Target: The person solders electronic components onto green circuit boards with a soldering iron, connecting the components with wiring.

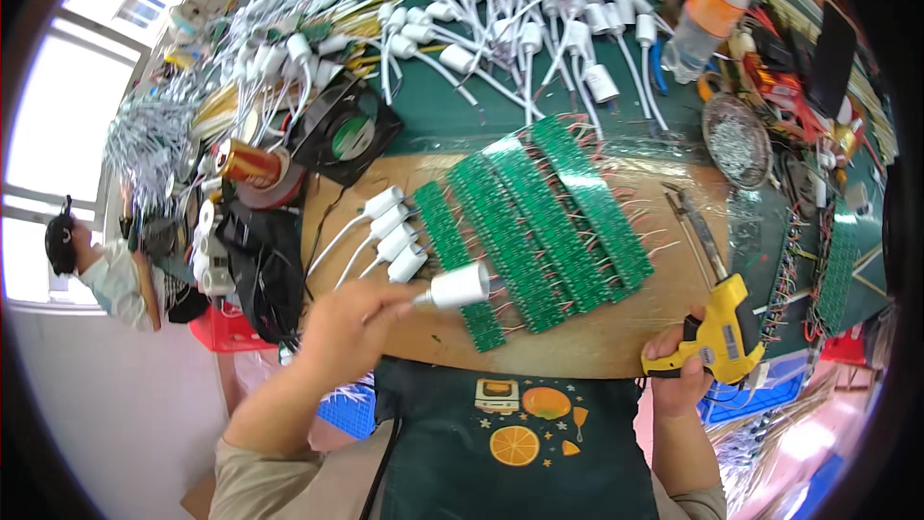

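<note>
My left hand (345, 329) is closed on the narrow end of a white cylindrical lamp socket (462, 285), whose wide end faces right over the circuit boards. In my right hand (676, 366) is a yellow soldering gun (729, 335), its metal tip pointing up and away above the board's right side. Between my hands lie green circuit board panels (525, 231) in slanting strips, with thin red and white wires along their edges. Just left of them, several white sockets with cables (393, 231) sit in a row near my left hand.
A brown work board (664, 313) covers the near table. Farther back is a heap of white corded sockets (510, 0). A black fan (348, 130) and a can (248, 164) stand left; a bottle (707, 14) and a metal dish (736, 140) stand right. Another person (115, 274) is far left.
</note>
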Demonstrator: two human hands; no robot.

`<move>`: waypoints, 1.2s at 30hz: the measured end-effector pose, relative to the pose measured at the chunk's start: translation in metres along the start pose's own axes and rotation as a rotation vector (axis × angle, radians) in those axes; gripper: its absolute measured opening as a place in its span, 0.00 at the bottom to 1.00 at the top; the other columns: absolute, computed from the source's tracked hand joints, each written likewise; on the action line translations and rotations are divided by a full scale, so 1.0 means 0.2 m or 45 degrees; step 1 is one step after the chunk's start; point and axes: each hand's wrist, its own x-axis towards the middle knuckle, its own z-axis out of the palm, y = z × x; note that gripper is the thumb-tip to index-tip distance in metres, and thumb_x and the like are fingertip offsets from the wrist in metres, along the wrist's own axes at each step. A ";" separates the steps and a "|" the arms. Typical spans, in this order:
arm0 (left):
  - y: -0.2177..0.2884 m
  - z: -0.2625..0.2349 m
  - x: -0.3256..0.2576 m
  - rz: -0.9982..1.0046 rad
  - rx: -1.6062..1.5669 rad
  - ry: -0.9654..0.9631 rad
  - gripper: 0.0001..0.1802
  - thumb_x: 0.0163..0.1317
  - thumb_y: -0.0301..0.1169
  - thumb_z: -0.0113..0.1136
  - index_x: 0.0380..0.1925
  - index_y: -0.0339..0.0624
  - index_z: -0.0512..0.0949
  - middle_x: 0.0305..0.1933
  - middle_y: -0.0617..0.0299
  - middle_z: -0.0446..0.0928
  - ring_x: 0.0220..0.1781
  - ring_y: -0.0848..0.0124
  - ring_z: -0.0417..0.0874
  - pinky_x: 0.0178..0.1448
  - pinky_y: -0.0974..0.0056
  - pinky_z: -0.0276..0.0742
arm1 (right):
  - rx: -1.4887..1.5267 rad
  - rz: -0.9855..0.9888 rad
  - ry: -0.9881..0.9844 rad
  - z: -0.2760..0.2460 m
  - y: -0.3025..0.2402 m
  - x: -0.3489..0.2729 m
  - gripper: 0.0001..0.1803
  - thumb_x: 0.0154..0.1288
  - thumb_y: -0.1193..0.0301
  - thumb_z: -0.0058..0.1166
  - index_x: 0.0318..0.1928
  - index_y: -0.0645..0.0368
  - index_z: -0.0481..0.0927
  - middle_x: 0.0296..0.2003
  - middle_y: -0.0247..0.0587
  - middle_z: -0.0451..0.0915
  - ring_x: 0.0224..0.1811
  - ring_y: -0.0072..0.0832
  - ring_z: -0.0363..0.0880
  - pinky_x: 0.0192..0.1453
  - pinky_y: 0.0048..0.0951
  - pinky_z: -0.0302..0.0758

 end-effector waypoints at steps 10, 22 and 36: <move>-0.17 0.20 -0.13 0.348 0.191 0.319 0.20 0.48 0.30 0.70 0.44 0.43 0.79 0.44 0.55 0.78 0.42 0.56 0.77 0.45 0.56 0.70 | -0.057 0.150 -0.201 0.14 0.00 -0.06 0.42 0.59 0.47 0.62 0.63 0.60 0.61 0.24 0.35 0.69 0.26 0.26 0.71 0.31 0.29 0.72; -0.30 0.18 -0.04 0.228 0.202 0.377 0.17 0.51 0.26 0.65 0.43 0.44 0.78 0.35 0.54 0.78 0.36 0.55 0.79 0.40 0.54 0.72 | 0.095 0.453 -0.456 0.37 0.12 -0.07 0.42 0.58 0.54 0.66 0.65 0.60 0.61 0.29 0.38 0.73 0.32 0.30 0.74 0.38 0.35 0.74; -0.34 0.04 0.26 0.511 0.696 0.642 0.14 0.51 0.32 0.56 0.39 0.42 0.79 0.50 0.57 0.75 0.58 0.59 0.74 0.65 0.49 0.66 | 0.049 0.330 -0.426 0.30 0.19 -0.09 0.43 0.61 0.48 0.60 0.67 0.60 0.57 0.25 0.37 0.69 0.27 0.28 0.70 0.34 0.32 0.73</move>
